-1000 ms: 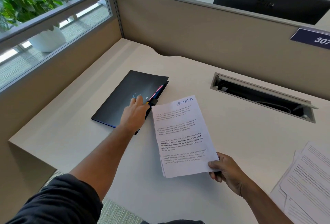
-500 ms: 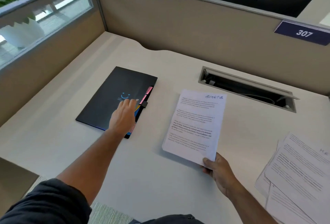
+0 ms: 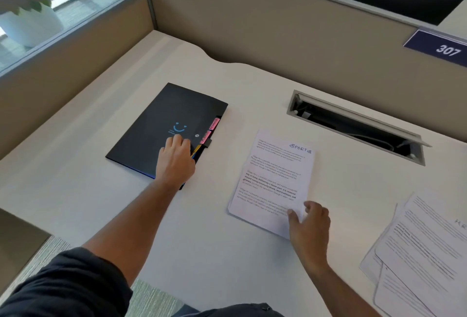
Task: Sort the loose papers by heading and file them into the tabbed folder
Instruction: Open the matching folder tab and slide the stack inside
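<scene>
A black tabbed folder with a blue smiley lies closed on the desk, left of centre. Pink tabs stick out along its right edge. My left hand rests on the cover near that edge, its fingertips by the tabs. A thin stack of sheets headed "SPORTS" lies flat on the desk to the right of the folder. At the stack's lower right corner sits my right hand, thumb on the paper and fingers loose beside the edge.
More loose papers are fanned out at the right edge of the white desk. An open cable slot is set into the desk behind the SPORTS sheets. Beige partitions wall the back and left sides.
My right hand has lowered the SPORTS sheets from mid-air onto the desk and loosened its pinch. My left hand stays on the folder near the tabs. The camera has tilted down.
</scene>
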Demonstrator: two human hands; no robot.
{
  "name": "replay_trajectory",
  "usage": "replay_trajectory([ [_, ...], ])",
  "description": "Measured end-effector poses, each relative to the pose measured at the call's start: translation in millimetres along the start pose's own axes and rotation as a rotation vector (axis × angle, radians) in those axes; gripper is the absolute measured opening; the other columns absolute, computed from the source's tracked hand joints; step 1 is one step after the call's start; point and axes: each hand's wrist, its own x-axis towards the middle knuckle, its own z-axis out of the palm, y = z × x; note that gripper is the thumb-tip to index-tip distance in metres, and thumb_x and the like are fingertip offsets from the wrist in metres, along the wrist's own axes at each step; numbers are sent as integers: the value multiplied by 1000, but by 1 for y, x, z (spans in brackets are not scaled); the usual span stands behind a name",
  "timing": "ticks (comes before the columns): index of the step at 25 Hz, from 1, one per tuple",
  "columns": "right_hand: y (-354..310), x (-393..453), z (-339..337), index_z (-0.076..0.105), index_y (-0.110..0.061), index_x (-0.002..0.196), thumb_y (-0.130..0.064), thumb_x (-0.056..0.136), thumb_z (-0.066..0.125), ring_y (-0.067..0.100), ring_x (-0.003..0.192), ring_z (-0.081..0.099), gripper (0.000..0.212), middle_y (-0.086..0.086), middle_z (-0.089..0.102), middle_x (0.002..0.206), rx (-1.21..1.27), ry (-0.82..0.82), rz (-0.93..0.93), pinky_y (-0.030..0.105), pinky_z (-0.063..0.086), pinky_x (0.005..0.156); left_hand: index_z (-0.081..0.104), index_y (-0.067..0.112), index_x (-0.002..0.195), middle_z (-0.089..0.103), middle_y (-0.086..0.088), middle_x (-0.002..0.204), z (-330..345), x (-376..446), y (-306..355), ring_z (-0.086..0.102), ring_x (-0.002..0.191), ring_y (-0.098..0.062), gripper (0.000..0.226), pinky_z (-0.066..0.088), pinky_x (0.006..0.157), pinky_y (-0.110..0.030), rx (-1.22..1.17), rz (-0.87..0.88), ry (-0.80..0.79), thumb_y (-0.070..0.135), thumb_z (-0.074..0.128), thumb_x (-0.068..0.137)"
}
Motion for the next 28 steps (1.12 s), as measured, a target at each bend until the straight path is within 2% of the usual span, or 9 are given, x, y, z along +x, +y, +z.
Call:
replay_trajectory([
  [5, -67, 26, 35, 59, -18, 119, -23, 95, 68, 18, 106, 59, 26, -4, 56, 112, 71, -242, -232, 40, 52, 92, 61, 14, 120, 57, -5, 115, -3, -2, -3, 52, 103, -25, 43, 51, 81, -39, -1, 0, -13, 38, 72, 86],
  [9, -125, 48, 70, 62, -16, 125, -21, 97, 66, 16, 102, 60, 29, -2, 57, 114, 39, -414, -370, 33, 52, 92, 68, 14, 100, 58, 1, 99, -2, 0, -4, 51, 95, -20, 16, 49, 67, -33, -50, 5, 18, 28, 60, 94],
  [12, -162, 66, 95, 60, -16, 132, -22, 98, 65, 15, 104, 61, 35, 1, 59, 122, 32, -485, -386, 32, 52, 94, 70, 16, 89, 53, 5, 84, -1, 2, -6, 48, 80, -15, 17, 48, 57, -31, -58, 9, 41, 20, 55, 96],
  [17, -196, 92, 130, 59, -14, 136, -20, 97, 66, 19, 110, 62, 40, 5, 57, 127, 43, -523, -351, 23, 46, 90, 73, 19, 85, 49, 7, 75, 0, 3, -7, 46, 70, -14, 19, 50, 52, -33, -67, 21, 64, 15, 58, 95],
  [21, -210, 102, 151, 63, -16, 130, -21, 91, 72, 16, 92, 62, 40, 7, 57, 119, 74, -510, -339, 19, 44, 78, 75, 19, 86, 52, 6, 75, 0, 1, -12, 49, 70, -16, 20, 53, 53, -38, -98, 21, 69, 15, 58, 96],
  [24, -216, 104, 161, 69, -18, 116, -19, 86, 77, 11, 80, 59, 31, 7, 57, 111, 80, -507, -357, 12, 41, 64, 77, 20, 91, 57, 5, 79, 0, 1, -17, 52, 74, -16, 20, 54, 56, -38, -130, 9, 66, 17, 58, 96],
  [28, -217, 104, 165, 70, -18, 106, -18, 81, 83, 14, 80, 64, 29, 5, 55, 110, 97, -502, -366, 20, 52, 71, 79, 19, 98, 62, 3, 80, -8, -1, -17, 55, 74, -16, 18, 55, 58, -37, -180, 39, 73, 17, 61, 95],
])
